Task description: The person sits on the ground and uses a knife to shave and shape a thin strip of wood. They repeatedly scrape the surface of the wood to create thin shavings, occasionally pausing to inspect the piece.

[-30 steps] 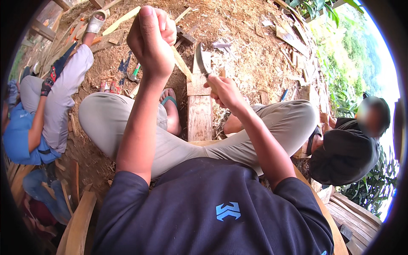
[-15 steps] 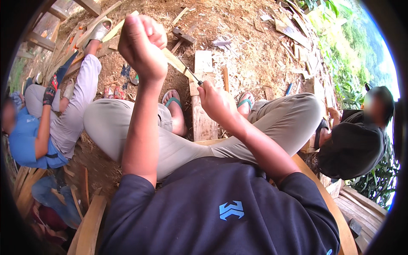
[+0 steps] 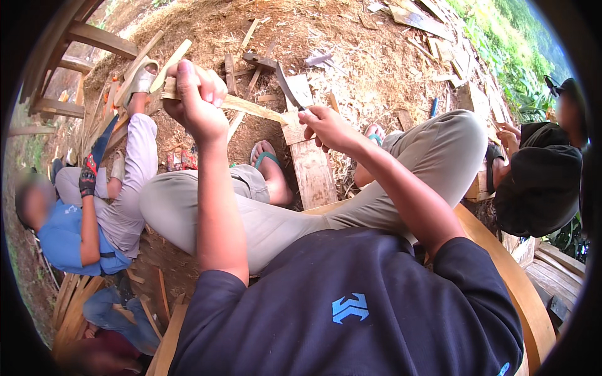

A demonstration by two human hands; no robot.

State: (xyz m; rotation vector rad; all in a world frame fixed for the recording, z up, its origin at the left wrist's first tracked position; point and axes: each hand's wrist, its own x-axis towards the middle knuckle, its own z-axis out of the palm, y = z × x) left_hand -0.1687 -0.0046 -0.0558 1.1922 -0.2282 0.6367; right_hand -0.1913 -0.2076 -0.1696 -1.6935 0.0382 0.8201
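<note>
My left hand (image 3: 197,103) is raised, its fingers closed round a pale wooden strip (image 3: 254,109). The strip slants down to the right, its far end at a wooden block (image 3: 295,128) between my feet. In my right hand (image 3: 329,128) is a knife (image 3: 288,86), its handle mostly covered by my fingers. The curved dark blade points up and away, just above the strip's lower end, its broad side showing. I cannot tell whether blade and strip touch.
A plank (image 3: 313,175) lies between my sandalled feet. A hammer-like tool (image 3: 258,61) rests on the shaving-strewn ground. At the left a person in blue (image 3: 69,232) holds a saw (image 3: 102,145); another in black (image 3: 539,169) sits at right. Wood scraps (image 3: 426,22) lie far right.
The knife has turned from edge-on to broad side and tilted more upright. My left hand has lowered slightly, and more of the strip shows. The whole view has shifted a little.
</note>
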